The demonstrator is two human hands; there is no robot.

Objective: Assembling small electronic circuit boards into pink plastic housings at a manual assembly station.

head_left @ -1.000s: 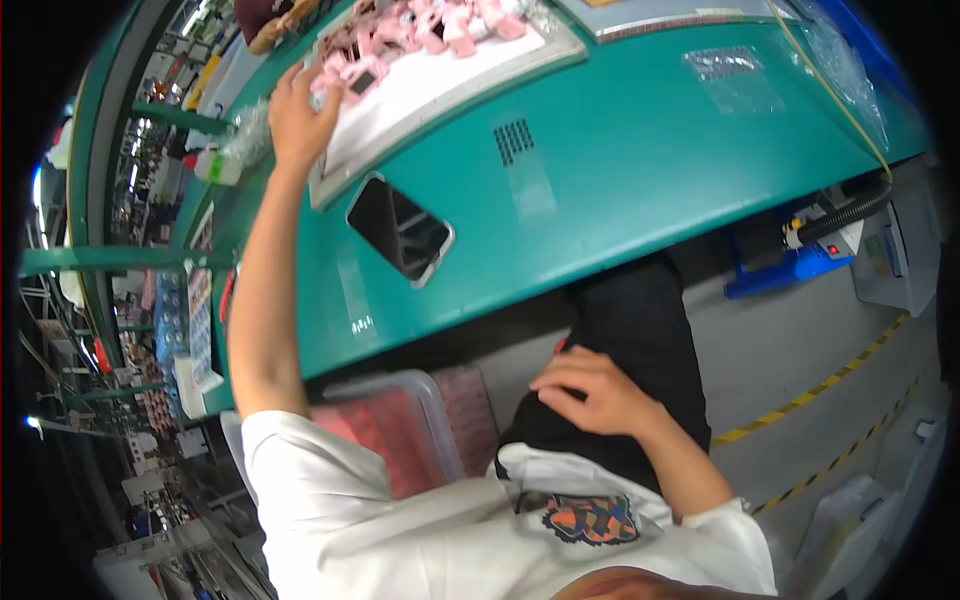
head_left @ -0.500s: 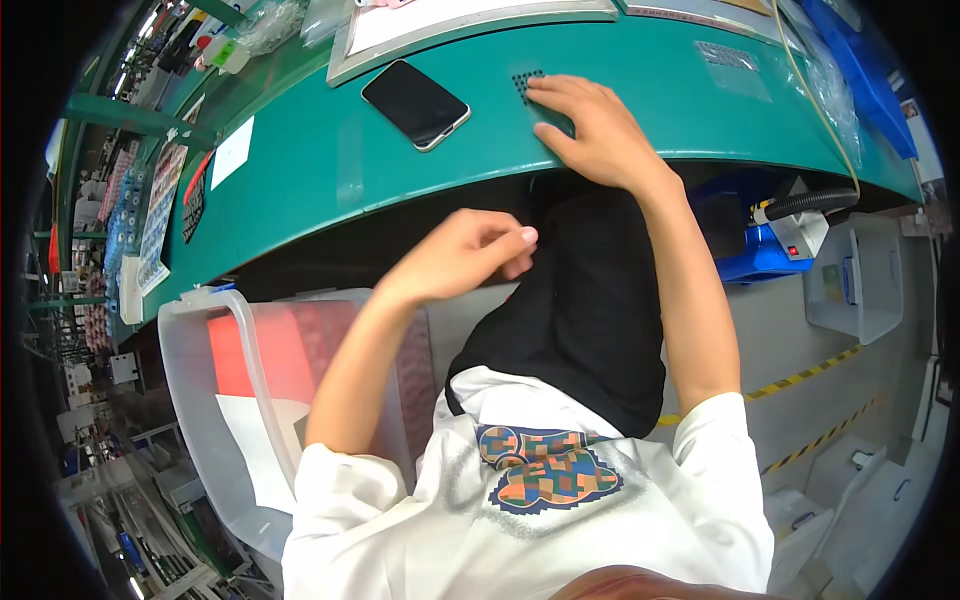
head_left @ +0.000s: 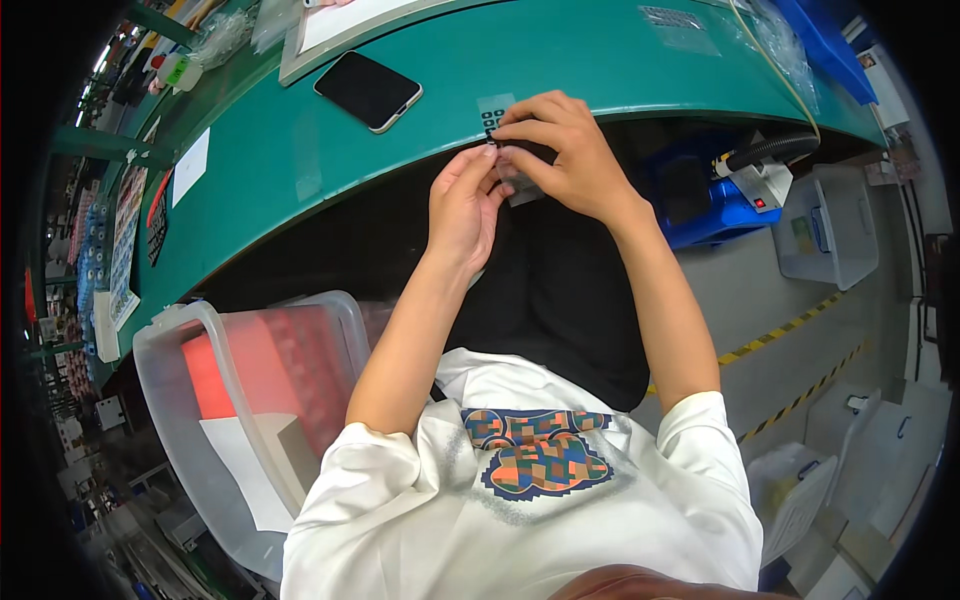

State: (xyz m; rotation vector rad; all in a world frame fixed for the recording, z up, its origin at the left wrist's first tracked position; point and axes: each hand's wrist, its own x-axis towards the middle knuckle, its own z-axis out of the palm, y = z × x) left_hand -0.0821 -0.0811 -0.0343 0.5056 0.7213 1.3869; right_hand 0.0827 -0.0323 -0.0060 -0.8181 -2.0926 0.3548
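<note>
A small clear sheet [head_left: 495, 103] with rows of black square stickers on it is held up at the table's front edge, above my lap. My left hand [head_left: 463, 208] pinches it from the near left, thumb and fingertips together. From the right, my right hand [head_left: 572, 152] has its fingers bent over the same sheet, thumb and forefinger close to the left fingertips. Part of the sheet shows below between the hands; the fingers hide its middle. I cannot tell whether a single sticker is between the right fingertips.
A phone [head_left: 368, 90] lies on the green table [head_left: 400, 165], left of the hands. Behind is a white framed board [head_left: 375, 22]; another clear sheet [head_left: 680, 30] lies far right. A clear bin [head_left: 150, 370] with red contents stands at left. A blue machine [head_left: 690, 215] sits below the table, right.
My right hand has lifted the stickered sheet off the table and drawn it nearer. My left hand has risen from above the lap to meet it. The view has shifted slightly.
</note>
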